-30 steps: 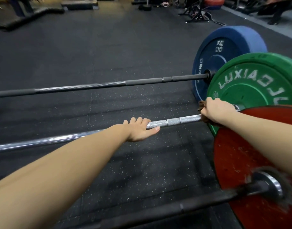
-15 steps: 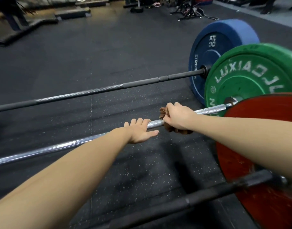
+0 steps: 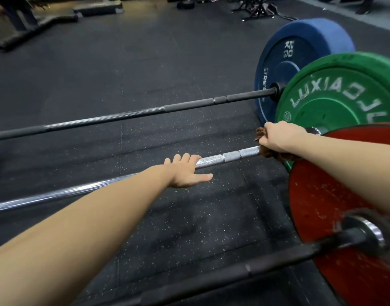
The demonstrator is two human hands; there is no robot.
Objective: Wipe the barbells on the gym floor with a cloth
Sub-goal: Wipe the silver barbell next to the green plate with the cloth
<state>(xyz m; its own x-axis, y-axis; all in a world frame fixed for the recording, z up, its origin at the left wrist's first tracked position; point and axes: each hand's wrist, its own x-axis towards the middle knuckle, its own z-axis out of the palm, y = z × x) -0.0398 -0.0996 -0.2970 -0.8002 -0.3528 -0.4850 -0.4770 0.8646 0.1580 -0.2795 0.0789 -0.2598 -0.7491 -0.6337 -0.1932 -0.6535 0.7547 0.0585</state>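
Observation:
Three barbells lie side by side on the dark rubber floor. The middle one is a chrome bar [image 3: 231, 156] carrying a green plate [image 3: 335, 100]. My right hand [image 3: 280, 138] grips a brown cloth [image 3: 268, 154] wrapped around this bar, close to the green plate. My left hand [image 3: 185, 171] rests on the same bar further left, fingers laid over it and thumb stretched out. Behind it lies a black bar [image 3: 145, 112] with a blue plate [image 3: 300, 51]. Nearest me is another black bar [image 3: 233, 274] with a red plate [image 3: 333, 184].
The speckled rubber floor [image 3: 167, 217] shows between the bars. Black stands [image 3: 255, 7] and low benches [image 3: 96, 8] are at the far edge of the mat. A lighter floor strip [image 3: 377, 21] runs along the back right.
My right hand slid the cloth left along the chrome bar toward my left hand, then back right to the green plate. My left hand stayed in place.

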